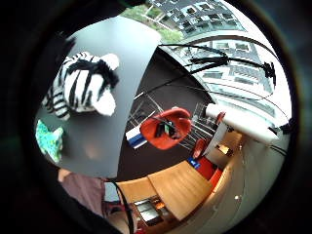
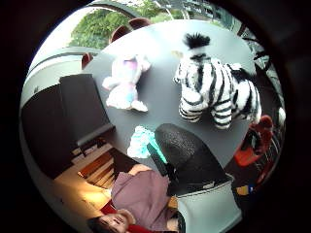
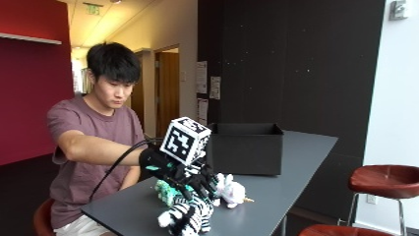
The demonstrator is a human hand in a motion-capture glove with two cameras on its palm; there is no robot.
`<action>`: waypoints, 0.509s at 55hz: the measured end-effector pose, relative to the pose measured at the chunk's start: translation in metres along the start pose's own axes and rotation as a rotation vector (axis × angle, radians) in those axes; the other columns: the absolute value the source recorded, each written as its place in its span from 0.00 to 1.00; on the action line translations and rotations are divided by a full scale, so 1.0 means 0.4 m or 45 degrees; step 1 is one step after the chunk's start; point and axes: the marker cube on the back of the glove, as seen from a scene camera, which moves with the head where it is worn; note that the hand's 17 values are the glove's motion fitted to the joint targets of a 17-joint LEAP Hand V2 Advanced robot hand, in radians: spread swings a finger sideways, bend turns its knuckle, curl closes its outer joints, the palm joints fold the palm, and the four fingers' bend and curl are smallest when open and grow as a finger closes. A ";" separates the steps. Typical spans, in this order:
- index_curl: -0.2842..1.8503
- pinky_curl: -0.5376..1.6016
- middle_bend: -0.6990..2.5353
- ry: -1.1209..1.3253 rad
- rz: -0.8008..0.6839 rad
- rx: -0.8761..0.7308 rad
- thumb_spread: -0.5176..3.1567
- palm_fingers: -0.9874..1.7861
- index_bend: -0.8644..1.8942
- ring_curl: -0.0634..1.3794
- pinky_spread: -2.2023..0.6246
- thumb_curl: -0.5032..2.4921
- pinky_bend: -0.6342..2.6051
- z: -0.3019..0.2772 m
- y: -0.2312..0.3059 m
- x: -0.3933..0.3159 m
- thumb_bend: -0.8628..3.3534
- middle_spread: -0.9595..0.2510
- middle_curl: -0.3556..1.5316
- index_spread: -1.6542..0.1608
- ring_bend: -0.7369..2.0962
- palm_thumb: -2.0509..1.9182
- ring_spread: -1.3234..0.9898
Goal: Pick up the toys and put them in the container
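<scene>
Currently the person sits at the grey bench point(image 3: 288, 182) with the gloved right hand point(image 3: 177, 172) reaching out over the toys near its front end. That hand hovers just above the zebra plush point(image 3: 187, 216), fingers spread and relaxed downward, grasping nothing; whether the fingertips touch the zebra's back cannot be told from the outside view. The zebra stands upright on the bench. Beside it, at roughly 2 o'clock from the zebra in the outside view, lies the pink-and-white plush point(image 3: 230, 191), close by but apart from it. A small teal toy point(image 3: 165, 191) lies on the bench at about 10 o'clock from the zebra, nearer the person. The black container point(image 3: 245, 147) stands farther along the bench, well apart from the toys, open at the top. In the thumb-side palm view a gloved finger point(image 2: 182, 150) shows close beside the teal toy point(image 2: 141, 143).
</scene>
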 end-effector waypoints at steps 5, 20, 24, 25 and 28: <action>0.22 0.41 0.26 0.016 -0.019 -0.067 0.48 0.27 0.33 0.22 0.78 0.24 0.42 0.047 -0.024 -0.002 0.20 0.73 0.31 0.79 0.38 0.51 0.56; 0.20 0.42 0.26 0.052 -0.034 -0.127 0.46 0.29 0.33 0.24 0.78 0.26 0.44 0.185 -0.093 -0.012 0.20 0.73 0.32 0.80 0.38 0.54 0.56; 0.20 0.42 0.28 0.048 -0.050 -0.069 0.46 0.35 0.34 0.26 0.78 0.27 0.44 0.200 -0.102 -0.013 0.21 0.70 0.33 0.79 0.41 0.56 0.54; 0.19 0.42 0.28 0.042 -0.053 -0.050 0.46 0.36 0.34 0.26 0.78 0.27 0.45 0.201 -0.105 -0.012 0.21 0.70 0.33 0.79 0.42 0.56 0.54; 0.20 0.41 0.30 0.026 -0.046 0.009 0.46 0.43 0.36 0.27 0.77 0.27 0.44 0.206 -0.112 -0.007 0.21 0.67 0.34 0.79 0.47 0.57 0.51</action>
